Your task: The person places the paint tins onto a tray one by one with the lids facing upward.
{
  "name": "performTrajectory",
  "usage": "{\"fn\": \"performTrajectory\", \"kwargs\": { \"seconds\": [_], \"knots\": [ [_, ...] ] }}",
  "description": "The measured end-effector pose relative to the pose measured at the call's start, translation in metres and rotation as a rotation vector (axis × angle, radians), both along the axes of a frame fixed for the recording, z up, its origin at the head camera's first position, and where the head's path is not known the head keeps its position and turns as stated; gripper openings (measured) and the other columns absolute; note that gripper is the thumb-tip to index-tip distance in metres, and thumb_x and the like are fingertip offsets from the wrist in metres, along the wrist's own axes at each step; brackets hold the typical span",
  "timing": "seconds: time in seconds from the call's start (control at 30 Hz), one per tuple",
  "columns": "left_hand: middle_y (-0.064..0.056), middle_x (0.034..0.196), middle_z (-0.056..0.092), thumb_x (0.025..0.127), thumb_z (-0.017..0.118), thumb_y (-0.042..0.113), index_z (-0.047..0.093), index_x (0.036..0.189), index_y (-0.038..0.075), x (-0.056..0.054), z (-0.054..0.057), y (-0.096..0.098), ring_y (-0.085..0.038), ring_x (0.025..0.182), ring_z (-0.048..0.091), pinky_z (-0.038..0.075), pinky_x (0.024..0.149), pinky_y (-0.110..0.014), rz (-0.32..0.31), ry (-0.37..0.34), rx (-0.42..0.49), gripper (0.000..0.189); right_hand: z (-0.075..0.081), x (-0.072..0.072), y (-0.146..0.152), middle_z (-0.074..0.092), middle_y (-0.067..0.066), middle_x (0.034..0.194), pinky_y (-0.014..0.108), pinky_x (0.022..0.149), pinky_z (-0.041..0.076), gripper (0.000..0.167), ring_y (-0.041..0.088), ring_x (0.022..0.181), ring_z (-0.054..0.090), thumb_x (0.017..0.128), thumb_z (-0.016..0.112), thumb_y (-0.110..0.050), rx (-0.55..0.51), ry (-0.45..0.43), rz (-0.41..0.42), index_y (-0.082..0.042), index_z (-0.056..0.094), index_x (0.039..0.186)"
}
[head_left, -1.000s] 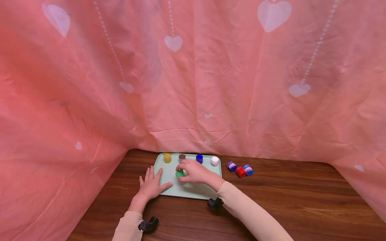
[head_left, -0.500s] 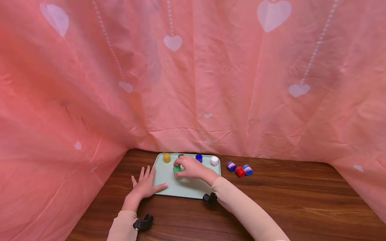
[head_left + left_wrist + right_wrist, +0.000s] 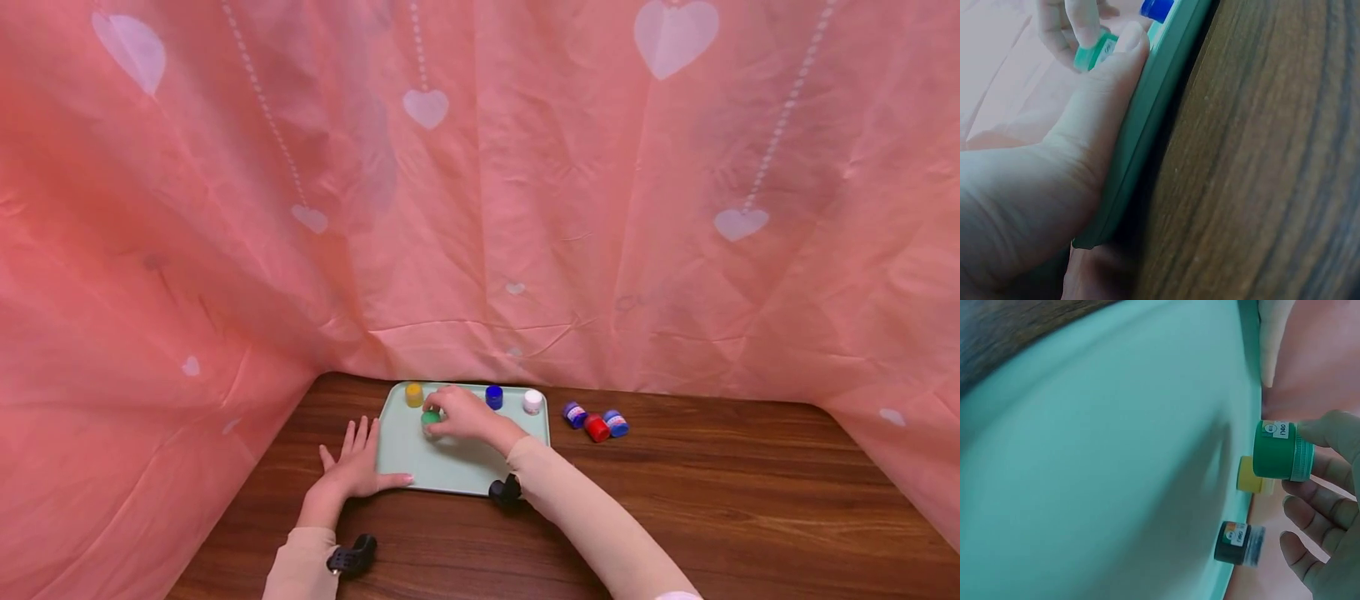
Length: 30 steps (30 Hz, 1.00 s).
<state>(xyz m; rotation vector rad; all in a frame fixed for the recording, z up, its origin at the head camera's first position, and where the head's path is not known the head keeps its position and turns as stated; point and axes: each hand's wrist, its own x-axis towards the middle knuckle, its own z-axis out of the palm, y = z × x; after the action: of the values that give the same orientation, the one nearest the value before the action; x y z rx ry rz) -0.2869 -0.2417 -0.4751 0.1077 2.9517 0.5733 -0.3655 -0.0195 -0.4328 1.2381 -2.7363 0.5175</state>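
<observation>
My right hand [image 3: 467, 415] pinches a green paint jar [image 3: 1274, 450] by its lid between thumb and fingers. In the right wrist view the jar hangs over the pale green tray [image 3: 450, 473], its shadow falling on the surface. My left hand [image 3: 351, 468] lies spread at the tray's left front corner, thumb along the front rim, the other fingers straight and pointing away. A yellow jar [image 3: 414, 395] stands at the tray's back left. The dark brown jar [image 3: 1232, 542] is hidden behind my right hand in the head view.
A blue jar [image 3: 493, 397] and a white jar [image 3: 532, 402] stand along the tray's back edge. On the wooden table [image 3: 720, 492] to the right lie a purple jar [image 3: 575, 415], a red jar [image 3: 597, 428] and another blue jar [image 3: 616, 423]. A pink curtain [image 3: 480, 208] hangs behind.
My right hand has carried the green jar leftward and a little back, now covering the brown jar. My left hand has slid left toward the tray's corner.
</observation>
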Motion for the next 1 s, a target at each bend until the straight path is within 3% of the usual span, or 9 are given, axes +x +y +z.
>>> {"fn": "performTrajectory", "kwargs": {
  "seconds": [0.2,0.43,0.6,1.0],
  "knots": [
    [-0.026,0.162,0.003,0.066,0.066,0.08,0.009,0.156,0.001,0.002,0.004,0.003,-0.045,0.15,-0.003,-0.005,0.102,-0.081,0.001,-0.013,-0.016,0.132,0.0,-0.001,-0.012,0.067,-0.001,0.101,0.028,0.086,0.048,0.028,0.012,0.092,0.058,0.087,0.072,-0.03,0.006,-0.016,-0.027,-0.014,0.07,0.109],
    [-0.027,0.162,0.004,0.066,0.067,0.079,0.01,0.156,0.001,0.003,0.005,0.003,-0.045,0.15,-0.003,-0.004,0.102,-0.082,0.016,-0.015,-0.019,0.132,-0.006,-0.002,-0.029,0.069,-0.004,0.105,0.031,0.087,0.048,0.03,0.012,0.097,0.062,0.089,0.07,-0.034,0.047,0.031,-0.038,-0.016,0.069,0.113],
    [-0.028,0.161,0.005,0.067,0.067,0.079,0.01,0.156,0.001,0.003,0.003,0.003,-0.046,0.15,-0.002,-0.004,0.102,-0.082,0.014,-0.016,-0.011,0.131,-0.01,-0.001,-0.041,0.07,-0.002,0.11,0.036,0.088,0.051,0.031,0.016,0.104,0.064,0.09,0.068,-0.035,0.07,0.049,-0.092,-0.017,0.069,0.115],
    [-0.03,0.161,0.005,0.068,0.068,0.077,0.009,0.156,0.002,0.003,0.004,0.002,-0.046,0.15,-0.001,-0.004,0.101,-0.082,0.018,-0.026,-0.001,0.13,-0.015,0.007,-0.057,0.068,0.001,0.101,0.035,0.08,0.051,0.028,0.019,0.096,0.062,0.089,0.069,-0.032,0.048,0.086,-0.212,-0.017,0.07,0.112]
  ]
}}
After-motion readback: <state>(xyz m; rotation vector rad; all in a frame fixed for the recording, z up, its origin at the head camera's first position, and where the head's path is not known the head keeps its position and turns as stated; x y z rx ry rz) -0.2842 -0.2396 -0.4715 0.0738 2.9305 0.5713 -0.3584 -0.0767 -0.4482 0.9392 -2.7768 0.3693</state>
